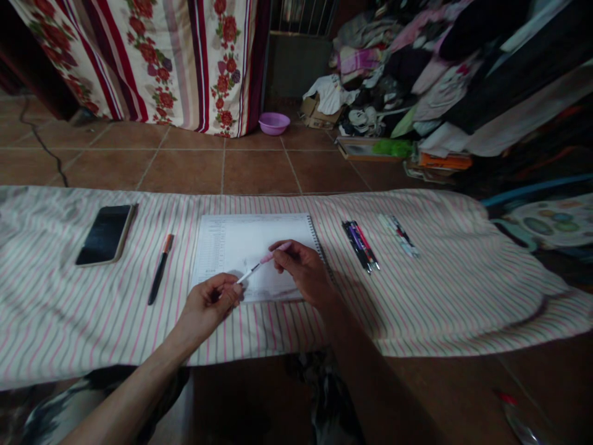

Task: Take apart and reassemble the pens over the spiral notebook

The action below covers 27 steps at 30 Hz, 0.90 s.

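Note:
A spiral notebook (252, 238) lies open on a pink-striped cloth (440, 290) spread over the tiled floor. My right hand (303, 272) is closed around the pink end of a slim pen (259, 264) held just above the page. My left hand (210, 303) pinches the pen's white tip at the notebook's lower left edge. Both hands grip the same pen, which slants between them.
A black phone (105, 235) and a black pen with an orange band (160, 269) lie left of the notebook. Two small bunches of pens (360, 245) (399, 235) lie to its right. Behind are a floral curtain (152, 55), a purple bowl (273, 123) and piled clothes (417, 68).

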Motion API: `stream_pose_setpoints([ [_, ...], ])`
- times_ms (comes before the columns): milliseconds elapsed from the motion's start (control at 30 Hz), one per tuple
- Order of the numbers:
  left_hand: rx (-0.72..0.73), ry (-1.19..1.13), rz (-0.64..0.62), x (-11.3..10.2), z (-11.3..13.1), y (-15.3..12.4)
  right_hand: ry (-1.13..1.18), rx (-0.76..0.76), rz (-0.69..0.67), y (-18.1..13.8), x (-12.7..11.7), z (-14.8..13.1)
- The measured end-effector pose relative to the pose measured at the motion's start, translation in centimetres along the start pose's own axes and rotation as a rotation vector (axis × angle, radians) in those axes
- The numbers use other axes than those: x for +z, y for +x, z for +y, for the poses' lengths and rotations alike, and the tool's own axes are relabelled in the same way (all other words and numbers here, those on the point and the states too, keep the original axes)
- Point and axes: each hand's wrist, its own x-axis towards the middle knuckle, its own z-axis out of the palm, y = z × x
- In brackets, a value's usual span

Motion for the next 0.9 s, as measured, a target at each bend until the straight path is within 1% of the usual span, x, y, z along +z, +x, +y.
stream_pose_setpoints([
  [233,0.001,0.011,-0.014,-0.02,0.0,-0.05,-0.023,-0.008,-0.024,-0.06,-0.04,-0.15],
  [467,0.004,0.033,-0.026,-0.12,0.01,-0.1,-0.044,0.043,-0.045,-0.13,0.12,-0.48],
  [600,0.009,0.045,-0.03,-0.06,0.33,-0.26,-0.069,0.068,-0.073,-0.19,0.27,-0.29],
  [900,0.032,0.048,-0.033,-0.16,0.29,-0.3,-0.086,0.09,-0.087,-0.25,0.75,0.09],
])
